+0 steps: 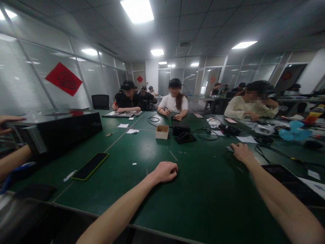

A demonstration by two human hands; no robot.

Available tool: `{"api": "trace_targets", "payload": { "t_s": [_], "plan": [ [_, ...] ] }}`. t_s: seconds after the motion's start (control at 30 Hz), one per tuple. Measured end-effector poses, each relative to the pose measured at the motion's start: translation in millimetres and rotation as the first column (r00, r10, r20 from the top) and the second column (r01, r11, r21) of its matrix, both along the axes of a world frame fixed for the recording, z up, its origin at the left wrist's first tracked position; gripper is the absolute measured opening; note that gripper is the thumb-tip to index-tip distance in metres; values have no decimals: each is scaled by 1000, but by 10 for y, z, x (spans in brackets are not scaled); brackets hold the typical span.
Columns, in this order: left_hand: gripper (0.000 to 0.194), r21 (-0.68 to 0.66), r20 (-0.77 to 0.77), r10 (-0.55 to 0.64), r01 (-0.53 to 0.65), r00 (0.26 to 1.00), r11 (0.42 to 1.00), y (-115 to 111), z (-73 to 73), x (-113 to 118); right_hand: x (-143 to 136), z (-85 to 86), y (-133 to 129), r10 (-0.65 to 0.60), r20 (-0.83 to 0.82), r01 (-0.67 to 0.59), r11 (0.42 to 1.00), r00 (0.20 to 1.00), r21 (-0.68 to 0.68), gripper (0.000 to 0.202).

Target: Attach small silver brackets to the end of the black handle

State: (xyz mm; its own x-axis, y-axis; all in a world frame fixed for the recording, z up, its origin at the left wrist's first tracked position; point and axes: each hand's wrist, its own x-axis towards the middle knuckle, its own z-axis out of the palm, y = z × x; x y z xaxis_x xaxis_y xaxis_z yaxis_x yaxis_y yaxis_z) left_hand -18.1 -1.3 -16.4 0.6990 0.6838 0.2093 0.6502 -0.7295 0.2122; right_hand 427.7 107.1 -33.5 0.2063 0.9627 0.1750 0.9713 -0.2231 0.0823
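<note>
My left hand rests on the green table, its fingers curled into a loose fist, and nothing shows in it. Farther right, my right hand has its fingers closed on a small grey metal piece at the tabletop. The fingers partly cover this piece, so its exact kind cannot be made out. Beyond my hands stand a small open cardboard box and a black box-shaped device. A phone with a yellow-green edge lies to the left of my left hand.
A large black case stands at the left, with another person's hand on it. A screwdriver lies behind the phone. Cables, a blue fan and a dark flat device occupy the right. People sit across the table.
</note>
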Motion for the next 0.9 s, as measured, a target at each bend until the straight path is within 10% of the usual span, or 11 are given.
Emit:
{"api": "trace_targets", "payload": {
  "t_s": [0.9],
  "plan": [
    [15, -20, -73, 43, -45, 996, 999, -51, 69, 9, 27, -13, -46, 3, -36, -3, 1000, 999, 2, 48]
  ]
}}
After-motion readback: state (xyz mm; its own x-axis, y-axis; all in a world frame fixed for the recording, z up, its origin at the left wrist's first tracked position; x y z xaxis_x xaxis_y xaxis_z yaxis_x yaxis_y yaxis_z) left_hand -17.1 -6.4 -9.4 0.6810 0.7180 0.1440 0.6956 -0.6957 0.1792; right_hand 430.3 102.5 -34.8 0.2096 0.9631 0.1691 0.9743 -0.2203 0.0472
